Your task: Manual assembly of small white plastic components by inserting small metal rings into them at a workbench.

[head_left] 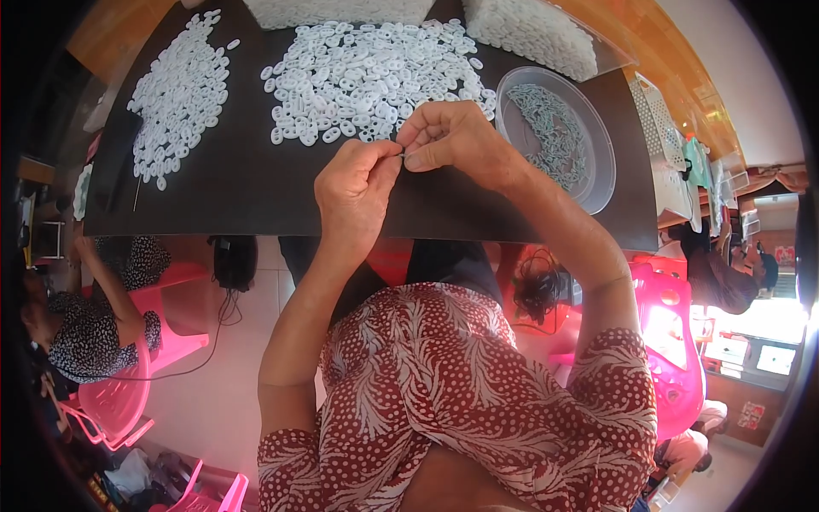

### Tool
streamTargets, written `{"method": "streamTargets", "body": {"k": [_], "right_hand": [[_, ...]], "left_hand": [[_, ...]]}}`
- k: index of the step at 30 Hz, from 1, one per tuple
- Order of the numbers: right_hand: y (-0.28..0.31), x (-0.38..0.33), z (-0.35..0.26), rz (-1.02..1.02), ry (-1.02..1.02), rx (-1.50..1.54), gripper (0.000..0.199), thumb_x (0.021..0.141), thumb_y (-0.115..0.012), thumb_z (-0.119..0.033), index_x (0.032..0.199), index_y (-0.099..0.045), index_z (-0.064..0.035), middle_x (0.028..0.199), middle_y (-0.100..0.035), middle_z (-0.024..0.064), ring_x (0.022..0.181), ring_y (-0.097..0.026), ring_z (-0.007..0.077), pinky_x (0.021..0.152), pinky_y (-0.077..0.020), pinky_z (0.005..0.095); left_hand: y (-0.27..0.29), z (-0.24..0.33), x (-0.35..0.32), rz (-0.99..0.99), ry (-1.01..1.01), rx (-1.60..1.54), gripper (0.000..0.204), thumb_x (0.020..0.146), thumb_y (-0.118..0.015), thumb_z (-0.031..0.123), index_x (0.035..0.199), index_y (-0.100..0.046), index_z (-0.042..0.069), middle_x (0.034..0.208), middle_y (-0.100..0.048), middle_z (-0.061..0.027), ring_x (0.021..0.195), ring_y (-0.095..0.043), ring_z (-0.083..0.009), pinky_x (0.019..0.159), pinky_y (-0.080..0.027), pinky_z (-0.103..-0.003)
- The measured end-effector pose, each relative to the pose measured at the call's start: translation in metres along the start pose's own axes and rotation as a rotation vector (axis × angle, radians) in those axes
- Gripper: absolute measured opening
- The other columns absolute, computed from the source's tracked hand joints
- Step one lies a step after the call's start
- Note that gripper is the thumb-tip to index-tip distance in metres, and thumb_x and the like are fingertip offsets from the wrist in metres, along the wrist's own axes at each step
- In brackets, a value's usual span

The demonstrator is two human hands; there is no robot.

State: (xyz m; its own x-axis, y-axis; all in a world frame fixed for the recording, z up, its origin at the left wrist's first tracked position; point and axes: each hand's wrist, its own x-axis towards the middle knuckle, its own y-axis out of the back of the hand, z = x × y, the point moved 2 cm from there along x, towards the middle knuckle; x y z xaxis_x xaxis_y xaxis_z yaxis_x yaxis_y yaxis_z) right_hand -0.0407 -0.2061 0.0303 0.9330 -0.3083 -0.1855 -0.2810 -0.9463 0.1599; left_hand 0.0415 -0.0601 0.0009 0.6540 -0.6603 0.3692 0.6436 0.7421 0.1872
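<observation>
Head view, hands [401, 158] pinching something tiny, perhaps a needle, unclear

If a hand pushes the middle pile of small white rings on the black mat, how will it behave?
The rings lie loose and flat, so they would probably scatter and slide, not roll. They look small and light. The mat seems smooth, so they may slip easily.

— How's the light?
— Bright and even at centre; strong glare blows out the lower right of the frame, washing the pink chair [674, 341] pale.
— Sharpness?
— Crisp in the middle. The black table [239, 188] edges bow, and the rim falls into dark vignette, slightly soft.
</observation>
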Motion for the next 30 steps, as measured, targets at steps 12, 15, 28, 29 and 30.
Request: {"method": "streamTargets", "body": {"k": [12,15,28,29,30], "right_hand": [[-0.015,-0.012,-0.001,0.312,0.247,-0.065,0.016,0.071,-0.067,0.001,0.087,-0.064,0.0019,0.076,-0.063,0.0016,0.069,-0.057,0.0065,0.064,-0.0480,0.0206],[-0.016,-0.014,0.000,0.309,0.236,-0.017,0.016,0.072,-0.066,0.001,0.088,-0.065,0.0018,0.077,-0.063,0.0012,0.071,-0.057,0.0061,0.066,-0.0479,0.0202],[-0.018,-0.008,0.009,0.456,0.240,0.077,0.019,0.074,-0.066,0.000,0.094,-0.063,0.0010,0.081,-0.063,0.0029,0.073,-0.058,0.0071,0.067,-0.0486,0.0215],[-0.013,-0.004,0.013,0.510,0.268,-0.055,0.019,0.075,-0.066,0.000,0.094,-0.063,0.0008,0.081,-0.064,0.0040,0.073,-0.059,0.0086,0.067,-0.0491,0.0223],[-0.010,-0.001,0.016,0.563,0.295,-0.187,0.018,0.076,-0.065,0.000,0.094,-0.062,0.0006,0.080,-0.064,0.0051,0.074,-0.061,0.0101,0.067,-0.0496,0.0231]], "left_hand": [[-0.004,0.004,0.006,0.006,0.521,-0.456,0.010,0.080,-0.066,0.007,0.084,-0.066,-0.002,0.066,-0.058,0.0001,0.053,-0.047,-0.0032,0.046,-0.034,-0.017],[-0.005,0.004,0.007,0.030,0.470,-0.441,0.010,0.080,-0.066,0.007,0.083,-0.066,-0.002,0.066,-0.057,-0.0004,0.052,-0.046,-0.0032,0.045,-0.033,-0.016],[-0.002,0.007,0.005,-0.062,0.574,-0.394,0.008,0.079,-0.064,0.004,0.082,-0.065,-0.003,0.066,-0.057,-0.0011,0.050,-0.045,-0.0030,0.043,-0.032,-0.016],[-0.001,0.006,0.004,-0.043,0.549,-0.383,0.008,0.078,-0.064,0.004,0.082,-0.065,-0.003,0.066,-0.057,-0.0013,0.050,-0.045,-0.0032,0.043,-0.033,-0.016],[0.000,0.005,0.002,-0.025,0.525,-0.372,0.008,0.078,-0.064,0.003,0.082,-0.065,-0.003,0.067,-0.057,-0.0015,0.050,-0.045,-0.0033,0.043,-0.033,-0.016]]}}
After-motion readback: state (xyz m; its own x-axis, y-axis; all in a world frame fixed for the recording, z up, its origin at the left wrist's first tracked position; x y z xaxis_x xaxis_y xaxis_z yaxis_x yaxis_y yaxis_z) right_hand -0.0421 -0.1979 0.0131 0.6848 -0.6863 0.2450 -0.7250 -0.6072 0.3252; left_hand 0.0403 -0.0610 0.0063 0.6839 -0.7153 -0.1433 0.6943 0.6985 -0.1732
